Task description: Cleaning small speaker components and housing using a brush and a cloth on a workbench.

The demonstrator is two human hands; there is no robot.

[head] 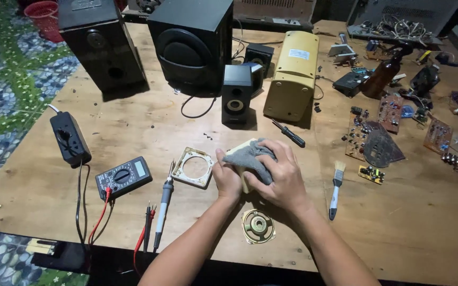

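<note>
My left hand [226, 179] grips the left side of a small cream plastic housing [239, 149] near the table's front middle. Pressed onto the housing's top is a grey cloth [251, 158], with my right hand [281, 175] closed over it. Most of the housing is hidden under the cloth and both hands. A cream square frame with a round opening [193, 167] lies just left of my left hand. A small round speaker driver [257, 226] lies on the table below my wrists.
On the wooden table [133, 132]: a multimeter [123, 176] with probes, a soldering iron [163, 206], a power adapter [69, 137], a screwdriver [288, 133], a brush [336, 188], black speakers [192, 42], a yellow case [293, 74], circuit boards [377, 140].
</note>
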